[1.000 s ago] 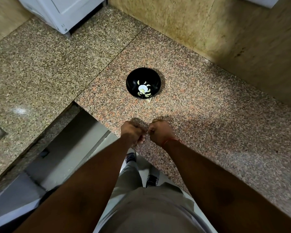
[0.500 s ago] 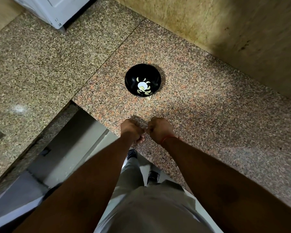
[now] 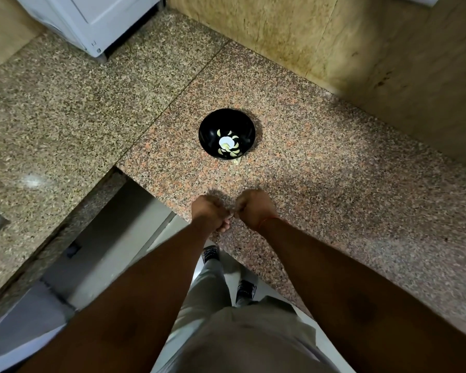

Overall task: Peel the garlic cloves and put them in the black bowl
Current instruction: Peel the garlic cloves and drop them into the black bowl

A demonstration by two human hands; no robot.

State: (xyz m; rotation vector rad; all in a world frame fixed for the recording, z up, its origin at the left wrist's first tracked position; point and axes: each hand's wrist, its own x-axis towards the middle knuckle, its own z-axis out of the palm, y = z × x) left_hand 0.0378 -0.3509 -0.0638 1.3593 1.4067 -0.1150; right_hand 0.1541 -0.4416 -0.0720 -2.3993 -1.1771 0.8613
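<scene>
A black bowl (image 3: 226, 122) stands on the granite counter (image 3: 334, 184) and holds several pale peeled garlic cloves (image 3: 233, 152) around a bright glare spot. A small pale scrap (image 3: 236, 162) lies on the counter against the bowl's near rim. Below the bowl, near the counter's front edge, my left hand (image 3: 209, 214) and my right hand (image 3: 253, 210) are curled, knuckles up, fingertips meeting between them. They pinch something tiny there; it is hidden by the fingers and I cannot see it clearly.
A white appliance (image 3: 92, 20) stands at the far left corner. A beige tiled wall (image 3: 334, 36) rises behind the counter. The counter's front edge (image 3: 151, 187) drops to the floor, where my feet and trousers show.
Both hands stay together in the same spot, with only small finger movement. The view has shifted slightly; the bowl has not moved.
</scene>
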